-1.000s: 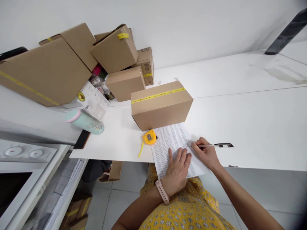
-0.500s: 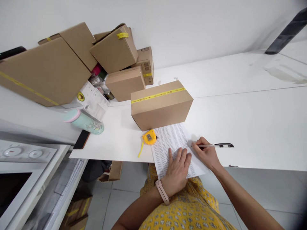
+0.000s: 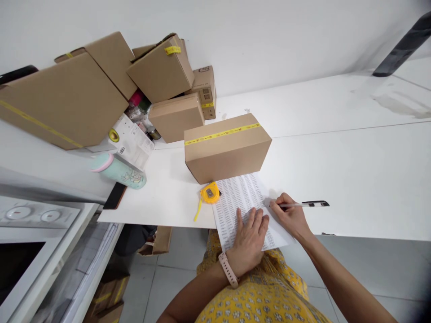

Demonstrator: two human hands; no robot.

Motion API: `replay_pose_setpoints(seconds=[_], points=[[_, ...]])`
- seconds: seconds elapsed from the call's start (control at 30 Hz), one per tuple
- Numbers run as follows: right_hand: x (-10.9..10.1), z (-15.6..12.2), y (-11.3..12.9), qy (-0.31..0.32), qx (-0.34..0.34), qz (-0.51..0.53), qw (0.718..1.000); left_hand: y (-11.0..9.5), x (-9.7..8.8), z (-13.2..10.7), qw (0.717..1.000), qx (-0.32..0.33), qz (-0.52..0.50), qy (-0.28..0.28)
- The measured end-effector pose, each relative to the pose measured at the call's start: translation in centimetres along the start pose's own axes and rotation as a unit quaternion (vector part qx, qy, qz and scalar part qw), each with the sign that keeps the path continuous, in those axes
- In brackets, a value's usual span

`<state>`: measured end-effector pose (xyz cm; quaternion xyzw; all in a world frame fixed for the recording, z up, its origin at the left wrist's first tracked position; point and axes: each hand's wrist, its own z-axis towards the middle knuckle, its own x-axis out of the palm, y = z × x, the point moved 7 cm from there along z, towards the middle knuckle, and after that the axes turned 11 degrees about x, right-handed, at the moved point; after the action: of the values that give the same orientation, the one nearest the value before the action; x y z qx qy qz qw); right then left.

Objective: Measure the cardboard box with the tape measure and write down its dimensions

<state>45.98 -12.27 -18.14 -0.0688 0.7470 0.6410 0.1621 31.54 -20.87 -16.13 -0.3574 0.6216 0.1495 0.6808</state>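
A printed sheet of paper with columns of small text lies at the table's front edge, its lower part hanging over. My left hand rests flat on it with fingers spread, a pink band around the wrist. In my right hand a pen is pinched, its tip end at the sheet's right side. Just behind the paper stands a taped cardboard box, touching or covering its far edge. To the left of the sheet sits a yellow tape measure with a short length of tape pulled out.
Several cardboard boxes are stacked at the back left. A mint-green bottle stands near a dark flat object. At lower left is a white appliance with knobs. A dark post rises at the far right of the white table.
Almost nothing differs. Both hands, the pen, the paper and the box keep their places, apart from a very slight shift of the whole view.
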Motion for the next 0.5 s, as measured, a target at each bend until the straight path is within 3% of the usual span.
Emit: replay_pose_setpoints(seconds=[0.2, 0.3, 0.4, 0.5], points=[[-0.5, -0.1, -0.2, -0.031, -0.017, -0.012, 0.999, 0.2, 0.1, 0.0, 0.999, 0.001, -0.029, -0.022], [-0.9, 0.1, 0.7, -0.042, -0.061, -0.082, 0.994, 0.6, -0.8, -0.5, 0.994, 0.023, -0.095, -0.049], [-0.3, 0.5, 2.1, -0.014, -0.167, -0.216, 0.962, 2.8, -3.7, -1.8, 0.974, -0.012, -0.134, -0.184], [0.5, 1.3, 2.4, -0.022, -0.239, -0.338, 0.910, 6.8, -6.9, -4.5, 0.923, -0.128, -0.050, -0.360]])
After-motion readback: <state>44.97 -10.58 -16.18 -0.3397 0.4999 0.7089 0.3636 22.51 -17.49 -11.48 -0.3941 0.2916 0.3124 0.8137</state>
